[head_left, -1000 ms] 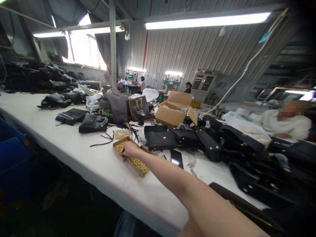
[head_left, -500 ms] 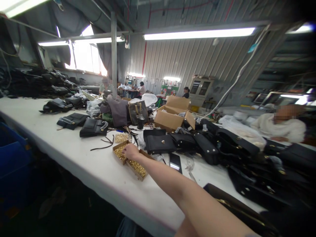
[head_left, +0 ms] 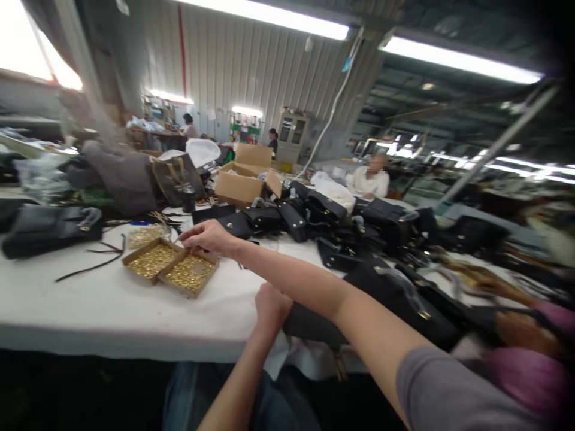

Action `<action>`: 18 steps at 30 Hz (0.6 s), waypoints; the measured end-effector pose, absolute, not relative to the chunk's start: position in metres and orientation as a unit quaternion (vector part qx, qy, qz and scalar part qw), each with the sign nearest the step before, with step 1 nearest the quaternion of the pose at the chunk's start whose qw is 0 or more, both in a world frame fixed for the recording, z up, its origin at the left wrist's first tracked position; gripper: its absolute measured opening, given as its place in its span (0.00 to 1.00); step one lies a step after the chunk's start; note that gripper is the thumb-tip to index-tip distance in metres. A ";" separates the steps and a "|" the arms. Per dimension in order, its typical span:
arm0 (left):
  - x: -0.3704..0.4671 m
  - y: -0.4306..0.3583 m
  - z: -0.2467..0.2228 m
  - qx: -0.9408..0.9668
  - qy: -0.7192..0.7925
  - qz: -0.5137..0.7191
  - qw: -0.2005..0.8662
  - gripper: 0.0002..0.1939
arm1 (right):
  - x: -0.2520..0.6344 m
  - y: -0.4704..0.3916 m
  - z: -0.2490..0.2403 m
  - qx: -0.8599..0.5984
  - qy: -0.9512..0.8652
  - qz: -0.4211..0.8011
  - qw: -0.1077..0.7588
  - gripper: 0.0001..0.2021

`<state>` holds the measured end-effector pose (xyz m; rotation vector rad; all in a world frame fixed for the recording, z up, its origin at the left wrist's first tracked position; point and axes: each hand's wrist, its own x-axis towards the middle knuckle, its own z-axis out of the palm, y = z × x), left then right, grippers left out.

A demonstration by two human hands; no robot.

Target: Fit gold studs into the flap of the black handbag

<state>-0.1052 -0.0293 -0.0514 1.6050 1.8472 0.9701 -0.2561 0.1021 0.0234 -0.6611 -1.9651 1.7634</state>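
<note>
Two small open cardboard boxes (head_left: 139, 277) sit side by side on the white-covered table, filled with small gold metal pieces (head_left: 189, 273). My right hand (head_left: 209, 237) is above the back edge of the right-hand box, its thumb and fingertips pinched together. Whatever lies between those fingertips is too small to make out. Under my right forearm, my left hand (head_left: 272, 304) is closed at the near-left end of a black bag (head_left: 312, 324). Its fingers are mostly hidden, and my right arm covers part of the bag.
A clear bag of pale gold pieces (head_left: 146, 236) and dark straps (head_left: 96, 263) lie beside the boxes. Black bags (head_left: 291, 218) are heaped across the table's right side. An open carton (head_left: 240, 184) stands behind. A co-worker's hand (head_left: 527, 332) shows blurred at right; another person sits across the table.
The view has swung to the right. My right hand has risen out of the left box of gold pieces. My left hand has come into view at the black bag.
</note>
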 end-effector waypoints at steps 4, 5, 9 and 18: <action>-0.100 -0.012 -0.073 0.586 0.683 0.350 0.261 0.12 | -0.147 0.099 0.040 -0.212 -0.655 0.678 0.257 0.21; -0.099 -0.009 -0.077 0.587 0.681 0.351 0.262 0.11 | -0.120 0.096 0.042 -0.214 -0.662 0.663 0.278 0.22; -0.101 -0.006 -0.084 0.591 0.676 0.357 0.258 0.11 | -0.025 0.077 0.042 -0.280 -0.715 0.531 0.360 0.18; -0.105 -0.005 -0.087 0.613 0.646 0.369 0.268 0.16 | 0.076 0.032 -0.015 -0.400 -0.779 0.356 0.326 0.15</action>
